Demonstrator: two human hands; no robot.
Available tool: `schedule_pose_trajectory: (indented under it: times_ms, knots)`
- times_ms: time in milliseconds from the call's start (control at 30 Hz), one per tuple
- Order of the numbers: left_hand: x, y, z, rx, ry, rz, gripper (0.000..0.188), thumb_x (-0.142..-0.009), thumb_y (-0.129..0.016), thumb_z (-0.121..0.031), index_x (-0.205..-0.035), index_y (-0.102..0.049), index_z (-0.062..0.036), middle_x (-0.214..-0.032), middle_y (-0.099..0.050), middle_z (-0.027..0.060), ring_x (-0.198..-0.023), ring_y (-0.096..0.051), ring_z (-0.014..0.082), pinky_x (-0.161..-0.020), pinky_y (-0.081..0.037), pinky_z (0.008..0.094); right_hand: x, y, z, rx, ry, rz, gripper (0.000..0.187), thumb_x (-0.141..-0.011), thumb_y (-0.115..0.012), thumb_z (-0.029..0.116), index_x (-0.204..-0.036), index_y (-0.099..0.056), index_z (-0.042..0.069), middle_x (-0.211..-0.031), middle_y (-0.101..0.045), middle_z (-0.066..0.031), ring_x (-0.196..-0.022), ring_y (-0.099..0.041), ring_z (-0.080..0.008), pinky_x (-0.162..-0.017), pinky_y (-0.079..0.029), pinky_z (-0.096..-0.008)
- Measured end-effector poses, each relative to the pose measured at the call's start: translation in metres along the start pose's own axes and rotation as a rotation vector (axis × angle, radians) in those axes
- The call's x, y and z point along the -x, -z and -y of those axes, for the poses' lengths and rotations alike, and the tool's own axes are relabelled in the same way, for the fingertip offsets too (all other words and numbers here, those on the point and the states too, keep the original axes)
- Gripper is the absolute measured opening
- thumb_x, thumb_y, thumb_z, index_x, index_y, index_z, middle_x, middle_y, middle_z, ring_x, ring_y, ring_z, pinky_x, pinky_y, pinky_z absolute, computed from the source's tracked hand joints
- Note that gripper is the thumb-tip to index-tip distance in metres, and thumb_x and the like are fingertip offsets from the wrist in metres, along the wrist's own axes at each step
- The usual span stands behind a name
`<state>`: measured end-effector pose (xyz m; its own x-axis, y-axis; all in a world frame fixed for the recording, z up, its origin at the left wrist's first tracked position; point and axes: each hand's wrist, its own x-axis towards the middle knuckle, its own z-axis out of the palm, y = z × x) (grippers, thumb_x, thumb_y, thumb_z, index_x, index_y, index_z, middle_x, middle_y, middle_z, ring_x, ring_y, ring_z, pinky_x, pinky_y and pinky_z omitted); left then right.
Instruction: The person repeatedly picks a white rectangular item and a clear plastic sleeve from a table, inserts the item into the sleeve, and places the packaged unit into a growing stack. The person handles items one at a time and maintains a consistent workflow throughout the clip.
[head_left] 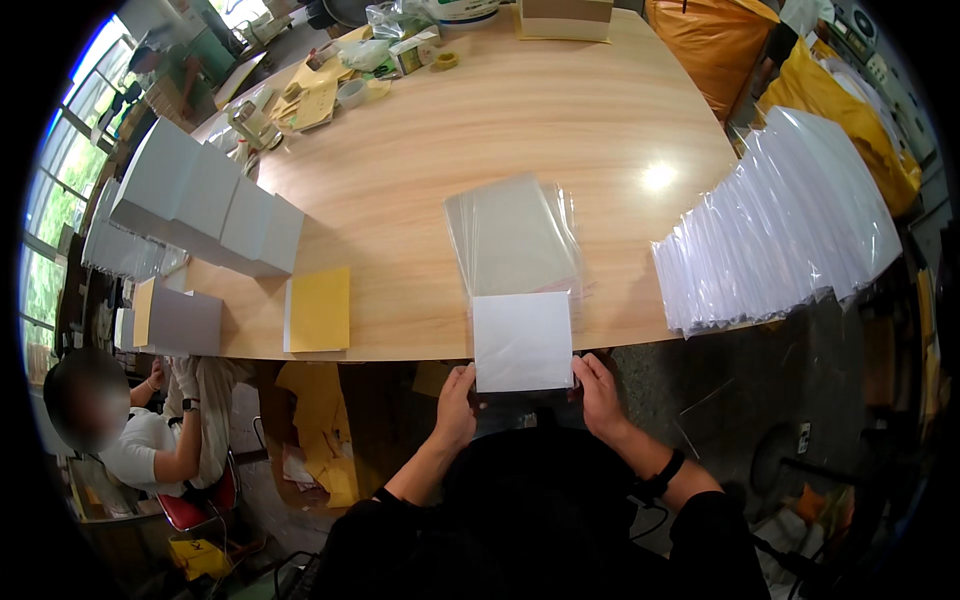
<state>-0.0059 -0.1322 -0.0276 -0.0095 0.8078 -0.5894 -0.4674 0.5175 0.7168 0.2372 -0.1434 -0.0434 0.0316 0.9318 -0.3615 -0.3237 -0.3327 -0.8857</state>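
Observation:
My left hand (pixel 456 407) and my right hand (pixel 600 394) grip a white paper square (pixel 523 342) by its near left and right edges. Its near part sticks out past the table edge, while the far part overlaps a pile of clear plastic sleeves (pixel 510 235). Whether the square is one sheet or several cannot be told from above. Fingers of both hands are partly hidden beneath it. To the left lies a yellow card or envelope stack (pixel 320 310) with a white strip along its side.
Tall white paper stacks (pixel 205 200) stand at the left, and a shorter stack (pixel 185 320) sits nearer. On the right leans a long row of plastic-wrapped white packs (pixel 780 230). Tape and bags clutter the far left. A seated person (pixel 150 430) works at the left; a carton (pixel 330 430) is below.

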Motion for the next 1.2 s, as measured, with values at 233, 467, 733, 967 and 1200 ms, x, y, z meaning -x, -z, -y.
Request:
schedule_pose_trajectory:
  times_ms: [233,467,733,967,1200]
  knots:
    - [-0.007,-0.006,0.009,-0.079,0.126,0.08,0.05,-0.106,-0.035,-0.053,-0.099,-0.062,-0.0122,-0.08,-0.056,-0.0016,-0.071,-0.05,0.0103,-0.062,-0.042,0.0298,-0.01,-0.004,-0.009,-0.163,-0.36,0.006,0.048,-0.103,-0.047,0.055,-0.095,-0.063,0.01,-0.079,-0.061,0.0003,-0.063,-0.057,-0.0119,-0.056,-0.049,-0.0272]
    - [-0.021,0.013,-0.023,-0.565,0.114,0.158,0.067,-0.104,-0.036,-0.057,-0.101,-0.068,0.0012,-0.076,-0.064,0.0072,-0.064,-0.062,0.0163,-0.055,-0.049,0.0296,-0.003,0.008,0.034,0.111,-0.398,0.082,0.06,-0.102,-0.041,0.06,-0.101,-0.062,0.004,-0.082,-0.068,-0.0086,-0.063,-0.067,-0.0178,-0.05,-0.048,-0.027]
    - [0.008,0.01,-0.005,-0.766,-0.512,0.128,0.052,-0.107,-0.04,-0.042,-0.09,-0.062,0.0023,-0.067,-0.055,0.0023,-0.059,-0.053,0.0131,-0.054,-0.046,0.0308,0.028,-0.014,0.067,0.491,0.017,0.132,0.053,-0.102,-0.053,0.049,-0.088,-0.059,-0.001,-0.065,-0.063,-0.0065,-0.056,-0.062,-0.0137,-0.052,-0.049,-0.0292]
    - [0.061,-0.087,-0.105,-0.882,-0.923,0.664,0.044,-0.107,-0.041,-0.029,-0.102,-0.063,0.0078,-0.07,-0.062,0.0101,-0.067,-0.061,0.0209,-0.062,-0.047,0.0327,0.112,-0.006,0.246,0.998,0.938,-0.056,0.041,-0.095,-0.068,0.041,-0.091,-0.062,0.001,-0.06,-0.058,-0.0088,-0.05,-0.059,-0.0231,-0.048,-0.045,-0.0355]
    - [0.129,-0.314,-0.204,-0.714,-0.6,1.028,0.066,-0.105,-0.045,-0.049,-0.077,-0.068,0.0053,-0.064,-0.065,0.0124,-0.064,-0.063,0.0151,-0.063,-0.05,0.0295,0.134,0.039,0.416,0.834,1.145,-0.606,0.029,-0.1,-0.061,0.027,-0.092,-0.062,0.0,-0.065,-0.049,-0.0095,-0.06,-0.05,-0.0204,-0.059,-0.042,-0.0346]
